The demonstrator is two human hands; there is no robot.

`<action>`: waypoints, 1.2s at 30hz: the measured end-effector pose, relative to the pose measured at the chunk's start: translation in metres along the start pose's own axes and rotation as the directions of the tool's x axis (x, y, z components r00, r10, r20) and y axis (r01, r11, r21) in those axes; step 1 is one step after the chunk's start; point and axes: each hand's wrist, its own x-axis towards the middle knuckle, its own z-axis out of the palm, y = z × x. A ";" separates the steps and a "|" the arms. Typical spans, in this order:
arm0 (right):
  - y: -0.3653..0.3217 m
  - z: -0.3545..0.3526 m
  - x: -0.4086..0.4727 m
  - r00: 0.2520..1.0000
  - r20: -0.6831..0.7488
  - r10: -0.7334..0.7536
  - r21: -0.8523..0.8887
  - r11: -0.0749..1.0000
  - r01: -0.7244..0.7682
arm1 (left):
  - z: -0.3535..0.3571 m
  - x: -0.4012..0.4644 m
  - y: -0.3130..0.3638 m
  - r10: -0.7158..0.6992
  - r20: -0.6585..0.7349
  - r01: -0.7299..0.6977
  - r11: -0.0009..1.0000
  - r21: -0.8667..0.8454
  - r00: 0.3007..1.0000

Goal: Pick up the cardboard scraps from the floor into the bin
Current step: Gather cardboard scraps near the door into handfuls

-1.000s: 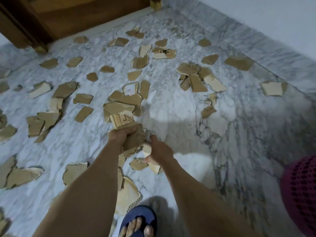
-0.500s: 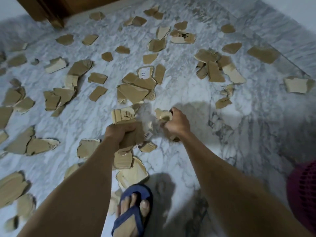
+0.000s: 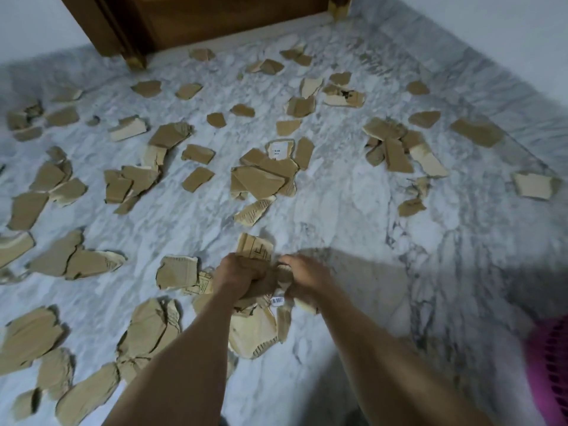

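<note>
Cardboard scraps: bundle [image 3: 256, 250] gripped low in the middle of view, above the floor; printed piece sticking up out of the fist.
Left hand [image 3: 236, 276]: fingers curled tight round the bundle, knuckles toward the camera.
Right hand [image 3: 302, 276]: pressed against the same bundle from the right, fingers curled onto a pale scrap; grip partly hidden behind the back of the hand.
Barcode label [image 3: 277, 300]: white tag hanging just under the two hands, on a scrap edge.
Below the hands: large pale piece [image 3: 252, 333] flat on the floor between the forearms.
Left of the hands: torn square piece [image 3: 176, 272] just beside the left wrist.
Farther out: loose pile [image 3: 264, 176] with a white sticker at its far edge; many brown pieces spread wide across the marble floor [image 3: 353, 210].
Bin [image 3: 550, 370]: pink mesh, cut off at the right edge, well apart from the hands.
Far edge: wooden door frame [image 3: 129, 35] against the wall.
</note>
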 end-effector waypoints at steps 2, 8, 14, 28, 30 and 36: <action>-0.005 0.005 0.007 1.000 -0.022 0.009 -0.077 0.997 -0.010 | -0.006 -0.001 -0.004 0.012 0.022 -0.010 0.995 -0.097 1.000; -0.013 0.009 0.017 0.996 -0.080 0.035 -0.209 0.977 -0.051 | -0.047 0.006 -0.019 -0.055 -0.028 0.043 0.948 -0.315 0.998; -0.023 -0.037 0.014 0.978 -0.082 0.193 0.240 0.956 -0.168 | -0.060 -0.003 -0.048 -0.096 0.115 0.094 0.995 0.024 0.989; -0.056 0.084 -0.032 0.997 -0.016 -0.074 -0.334 0.940 0.064 | -0.037 -0.010 -0.063 -0.073 -0.048 0.081 0.975 0.208 0.996; -0.058 0.085 -0.030 0.998 -0.034 -0.059 -0.319 0.947 0.045 | -0.038 -0.013 -0.062 -0.079 -0.025 0.082 0.991 0.109 0.997; -0.064 0.091 -0.031 0.996 -0.031 0.078 -0.178 0.981 -0.082 | -0.044 -0.005 -0.064 -0.168 0.052 0.172 0.981 -0.086 0.984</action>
